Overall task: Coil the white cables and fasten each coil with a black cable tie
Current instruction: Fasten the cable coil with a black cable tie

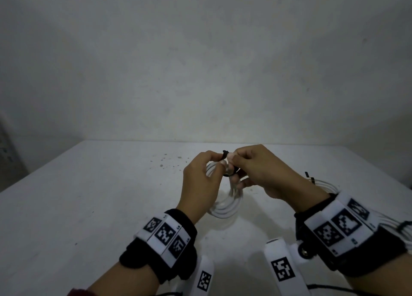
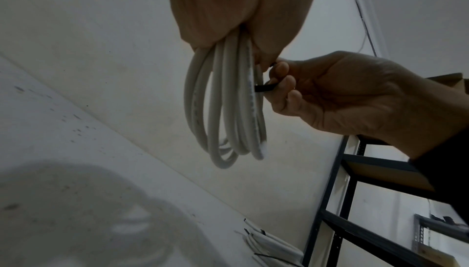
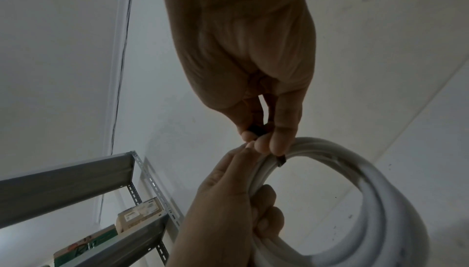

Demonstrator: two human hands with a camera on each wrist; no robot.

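A white cable coil (image 1: 225,204) hangs between my hands above the white table (image 1: 89,195). My left hand (image 1: 204,173) grips the top of the coil (image 2: 223,101), its fingers curled round the strands. My right hand (image 1: 249,168) pinches a black cable tie (image 1: 225,156) that wraps the top of the coil. In the left wrist view the tie (image 2: 266,87) runs from the strands into the right hand's fingers (image 2: 286,83). The right wrist view shows the tie (image 3: 255,129) between thumb and fingers and a black band (image 3: 281,160) across the coil (image 3: 368,191).
More coiled white cables with black ties (image 1: 321,185) lie on the table at the right, behind my right wrist, also low in the left wrist view as tied cables (image 2: 269,249). Metal shelving (image 2: 355,201) stands to the side. A plain wall (image 1: 200,61) rises behind the table.
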